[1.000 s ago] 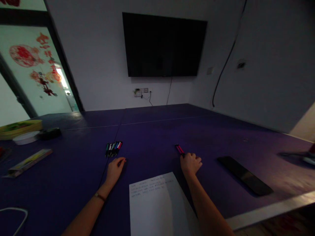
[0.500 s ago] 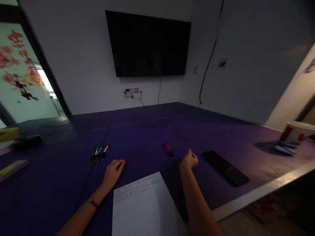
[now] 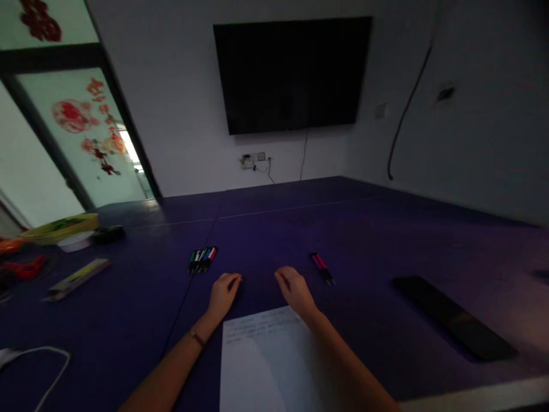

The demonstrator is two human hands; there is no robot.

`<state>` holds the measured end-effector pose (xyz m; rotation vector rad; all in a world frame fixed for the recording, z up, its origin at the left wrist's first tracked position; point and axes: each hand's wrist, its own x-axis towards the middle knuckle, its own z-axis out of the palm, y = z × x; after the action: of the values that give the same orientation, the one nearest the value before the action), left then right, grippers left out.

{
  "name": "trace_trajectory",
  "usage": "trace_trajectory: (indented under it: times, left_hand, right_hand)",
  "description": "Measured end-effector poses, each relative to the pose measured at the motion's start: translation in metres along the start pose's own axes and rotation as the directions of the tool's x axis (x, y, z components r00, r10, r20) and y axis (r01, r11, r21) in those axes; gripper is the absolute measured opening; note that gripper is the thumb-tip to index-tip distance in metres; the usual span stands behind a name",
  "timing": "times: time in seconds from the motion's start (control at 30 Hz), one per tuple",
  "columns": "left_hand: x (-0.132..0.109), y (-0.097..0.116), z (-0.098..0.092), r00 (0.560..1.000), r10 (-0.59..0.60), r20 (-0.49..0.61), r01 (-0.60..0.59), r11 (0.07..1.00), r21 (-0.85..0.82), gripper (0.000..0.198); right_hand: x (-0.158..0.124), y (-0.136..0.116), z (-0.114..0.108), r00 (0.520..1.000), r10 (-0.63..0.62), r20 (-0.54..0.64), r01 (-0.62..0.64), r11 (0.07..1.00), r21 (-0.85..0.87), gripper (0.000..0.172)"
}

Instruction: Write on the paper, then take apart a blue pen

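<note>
The room is lying dim, daylight coming in only through the glass door. The dark table is catching a faint purple sheen and the paper is showing palest. The left hand and right hand are looking murky and soft. Lines are bending at the edges, the right side blurring

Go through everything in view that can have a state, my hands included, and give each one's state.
Wall screen: dark, showing nothing.
Left hand: empty, palm down on the table.
Right hand: empty, open, over the paper's far edge.
Sheet of paper: flat, writing near its far edge.
Row of pens: side by side, untouched.
Two pink pens: lying together, untouched.
Black slab: lying flat.
</note>
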<state>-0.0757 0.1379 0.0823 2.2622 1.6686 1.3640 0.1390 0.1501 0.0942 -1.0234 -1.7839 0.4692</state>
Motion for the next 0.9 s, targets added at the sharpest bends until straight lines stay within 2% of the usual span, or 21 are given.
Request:
trace_trajectory:
  times: [0.07,0.1,0.17,0.2,0.27,0.33,0.4,0.5,0.6,0.7,0.8,0.9]
  left_hand:
    - [0.000,-0.001,0.001,0.999,-0.038,-0.024,0.037,0.999,-0.021,0.023]
    - [0.000,-0.003,0.002,0.998,-0.051,-0.032,0.050,0.998,-0.028,0.022]
    - [0.002,-0.009,0.000,0.996,-0.073,-0.046,0.071,0.997,-0.037,0.022]
    - [0.003,-0.014,-0.002,0.995,-0.080,-0.053,0.078,0.996,-0.035,0.022]
    - [0.007,-0.025,-0.009,0.992,-0.091,-0.090,0.092,0.996,0.012,0.023]
    - [0.010,-0.039,-0.018,0.987,-0.085,-0.133,0.101,0.988,0.119,0.024]
    - [0.013,-0.052,-0.026,0.992,-0.051,-0.113,0.078,0.965,0.251,0.025]
    - [0.014,-0.063,-0.029,0.998,-0.052,-0.021,0.055,0.896,0.441,0.030]
    - [0.011,-0.066,-0.025,0.983,-0.177,-0.040,0.168,0.809,0.563,0.040]
    - [0.009,-0.067,-0.020,0.961,-0.276,-0.023,0.237,0.778,0.583,0.040]
    - [0.009,-0.067,-0.020,0.956,-0.293,0.019,0.232,0.792,0.565,0.034]
    - [0.011,-0.066,-0.022,0.954,-0.298,0.014,0.248,0.818,0.519,0.029]
  right_hand:
    - [-0.007,-0.004,0.015,0.984,-0.029,0.173,0.013,0.995,0.094,0.032]
    - [-0.010,-0.003,0.022,0.975,-0.002,0.221,-0.033,0.988,0.154,0.035]
    - [-0.012,0.002,0.032,0.949,0.108,0.298,-0.204,0.928,0.311,0.045]
    - [-0.012,0.005,0.036,0.925,0.181,0.334,-0.313,0.861,0.400,0.051]
    - [-0.009,0.012,0.039,0.859,0.326,0.395,-0.505,0.672,0.542,0.058]
    - [-0.004,0.017,0.036,0.802,0.429,0.416,-0.595,0.510,0.621,0.058]
    - [0.000,0.019,0.029,0.780,0.468,0.416,-0.612,0.434,0.661,0.053]
    - [0.003,0.020,0.020,0.796,0.480,0.369,-0.580,0.430,0.692,0.042]
    - [0.003,0.021,0.017,0.793,0.509,0.336,-0.575,0.440,0.689,0.035]
    - [0.002,0.023,0.017,0.781,0.530,0.330,-0.580,0.422,0.697,0.032]
    - [0.003,0.025,0.016,0.777,0.523,0.350,-0.586,0.398,0.705,0.028]
    - [0.003,0.026,0.013,0.774,0.516,0.367,-0.593,0.391,0.703,0.027]
